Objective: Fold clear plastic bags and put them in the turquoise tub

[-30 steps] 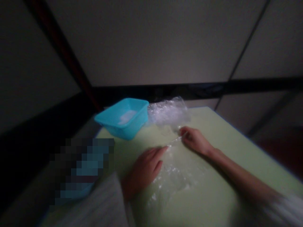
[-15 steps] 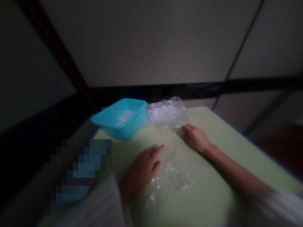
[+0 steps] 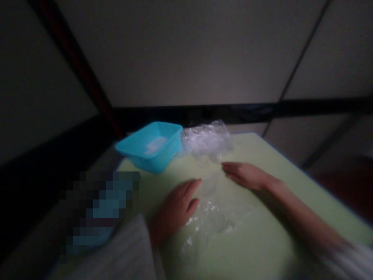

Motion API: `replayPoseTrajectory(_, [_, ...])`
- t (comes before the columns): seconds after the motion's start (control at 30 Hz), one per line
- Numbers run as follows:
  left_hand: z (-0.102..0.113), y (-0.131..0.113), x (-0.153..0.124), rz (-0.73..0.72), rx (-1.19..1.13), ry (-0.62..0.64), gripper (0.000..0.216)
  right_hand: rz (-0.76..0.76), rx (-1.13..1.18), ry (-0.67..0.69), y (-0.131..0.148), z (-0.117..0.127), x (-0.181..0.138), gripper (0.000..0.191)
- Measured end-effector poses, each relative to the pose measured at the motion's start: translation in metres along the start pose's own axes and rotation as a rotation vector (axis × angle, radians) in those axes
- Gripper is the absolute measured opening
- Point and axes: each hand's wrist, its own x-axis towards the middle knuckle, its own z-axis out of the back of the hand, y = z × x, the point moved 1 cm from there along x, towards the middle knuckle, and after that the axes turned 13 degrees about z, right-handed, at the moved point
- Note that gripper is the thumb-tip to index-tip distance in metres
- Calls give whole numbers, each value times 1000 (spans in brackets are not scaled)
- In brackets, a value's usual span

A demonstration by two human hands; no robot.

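Head view, the only one I have. Dim and soft, fine detail lost. Landmark: the turquoise basin [image 3: 163, 157], with something white [image 3: 156, 144] inside.

Clear plastic sheet [image 3: 215, 217] lies spread and wrinkled on the green table [image 3: 262, 245], on my side of the basin and off to its right. I can't tell whether it is a single film or a flat bag. A crumpled clear plastic bundle [image 3: 206, 138] sits just beside the basin's right wall.

Change: my right hand [image 3: 244, 175], right of the basin and nearer me, had its fingers curled at the sheet's far edge; now they lie straight and flattened, tips by the far right corner. The taut line along that edge has slackened. Left hand [image 3: 177, 206], nearer me than the basin, keeps much the same pose: fingers extended, thumb apart, at the sheet's left edge. Contact pressure I can't tell.

My reading: the right pinch is released, so the far edge is no longer pulled tight. Both hands look open, neither clearly gripping; the sheet seems to rest on its own.
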Motion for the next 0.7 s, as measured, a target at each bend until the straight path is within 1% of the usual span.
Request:
replayPoseTrajectory(0.1, [5,0,-2,31,-18,-19,40,5,-27,-37,-3,2,0,32])
replayPoseTrajectory(0.17, [7,-3,-3,57,-68,-19,36,20,-17,-72,0,8,3,30])
replayPoseTrajectory(0.3, [5,-16,-6,121,-204,-1,29,89,100,-141,24,21,8,25])
replayPoseTrajectory(0.37, [2,-24,-4,170,-251,7,30,151,206,-112,39,24,9,20])
replayPoseTrajectory(0.43, [-2,-30,-1,228,-287,19,36,176,323,-75,49,21,8,16])
replayPoseTrajectory(0.5, [-5,-34,2,273,-309,40,39,179,421,-49,54,15,7,15])
replayPoseTrajectory(0.6, [-10,-37,5,299,-360,71,44,157,508,-49,55,6,7,13])
replayPoseTrajectory(0.7, [-11,-36,5,314,-412,80,47,131,574,-56,56,4,7,11])
